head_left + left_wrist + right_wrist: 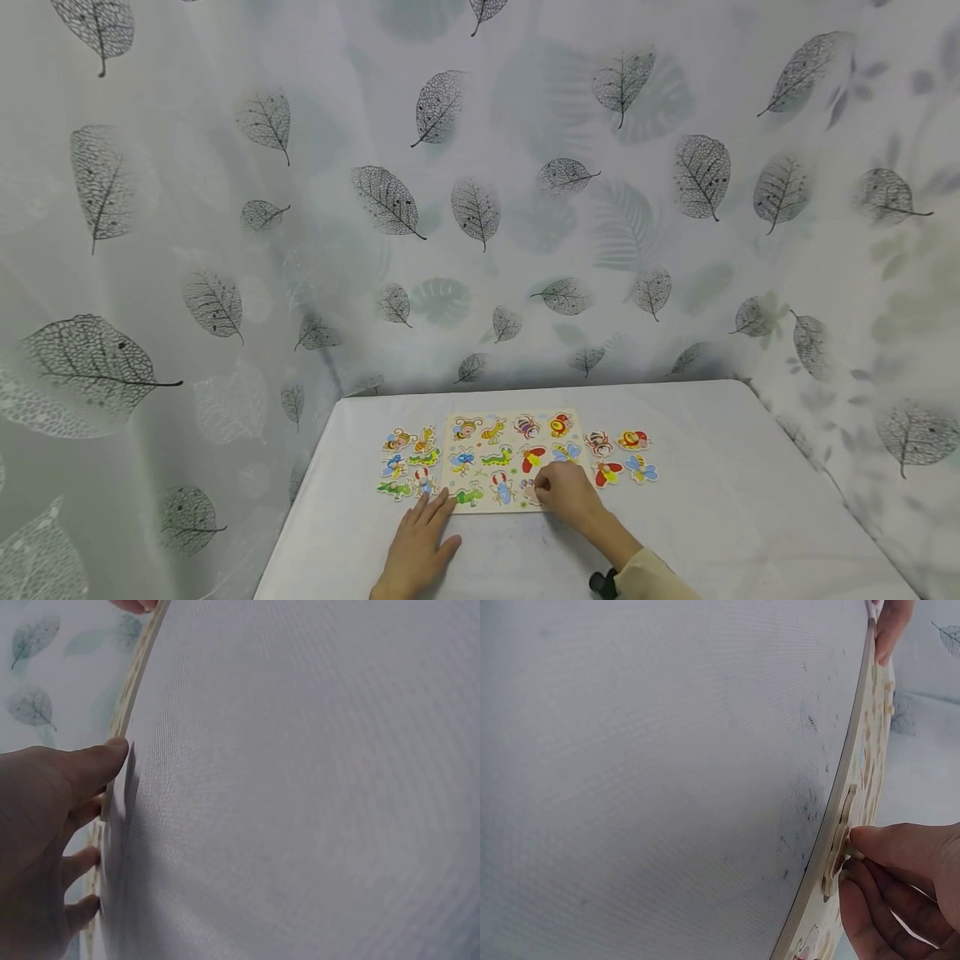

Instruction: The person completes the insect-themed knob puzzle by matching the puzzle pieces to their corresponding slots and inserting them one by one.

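Observation:
A wooden insect puzzle board (482, 481) lies on the white table. My left hand (418, 546) rests at its lower left corner with fingers spread; in the left wrist view its thumb (112, 756) touches the board's edge. With thumb and fingertips, my right hand (567, 497) pinches the small knob of a wooden puzzle piece (838, 844) at the board's lower right. That piece sits on or just above the board's face; whether it lies in its recess I cannot tell. From the head, the hand covers most of it.
Left of the board lie several loose insect pieces, among them a green grasshopper (393, 490) and a caterpillar (424, 457). To its right are a spider (598, 443), a ladybug (633, 440) and others. A leaf-patterned curtain (517, 250) hangs behind the table (720, 533).

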Demonstrator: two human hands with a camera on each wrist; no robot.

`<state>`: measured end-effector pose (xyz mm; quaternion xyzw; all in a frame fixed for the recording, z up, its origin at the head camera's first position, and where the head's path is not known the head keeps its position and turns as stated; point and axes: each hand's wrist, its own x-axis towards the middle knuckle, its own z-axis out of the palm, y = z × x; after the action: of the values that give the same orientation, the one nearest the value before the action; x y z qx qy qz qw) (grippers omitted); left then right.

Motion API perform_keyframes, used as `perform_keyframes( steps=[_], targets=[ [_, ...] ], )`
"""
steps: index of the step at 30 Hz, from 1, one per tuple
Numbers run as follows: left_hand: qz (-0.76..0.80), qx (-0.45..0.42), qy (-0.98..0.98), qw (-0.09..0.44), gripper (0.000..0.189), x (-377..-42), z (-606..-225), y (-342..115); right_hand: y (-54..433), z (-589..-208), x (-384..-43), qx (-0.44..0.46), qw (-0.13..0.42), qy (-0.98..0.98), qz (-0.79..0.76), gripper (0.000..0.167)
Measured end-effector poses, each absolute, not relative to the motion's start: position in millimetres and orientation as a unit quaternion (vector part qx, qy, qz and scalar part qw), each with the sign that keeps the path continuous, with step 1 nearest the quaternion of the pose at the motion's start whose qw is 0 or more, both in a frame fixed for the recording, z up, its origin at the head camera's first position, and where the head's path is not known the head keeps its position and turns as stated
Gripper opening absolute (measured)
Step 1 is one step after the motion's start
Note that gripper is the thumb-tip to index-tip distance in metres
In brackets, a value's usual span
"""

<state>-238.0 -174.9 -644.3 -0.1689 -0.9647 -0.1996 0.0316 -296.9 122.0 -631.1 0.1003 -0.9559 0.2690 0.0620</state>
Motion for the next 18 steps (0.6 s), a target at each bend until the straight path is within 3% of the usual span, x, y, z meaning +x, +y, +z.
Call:
perform_keyframes(
  steps=[18],
  targets=[
    [-0.2,-0.17,-0.965,0.029,0.061,-239.1,-645.7,-175.3,124.1,-631.6,-295.7,0.102,0.067,-0.952,0.279,0.006]
  ],
)
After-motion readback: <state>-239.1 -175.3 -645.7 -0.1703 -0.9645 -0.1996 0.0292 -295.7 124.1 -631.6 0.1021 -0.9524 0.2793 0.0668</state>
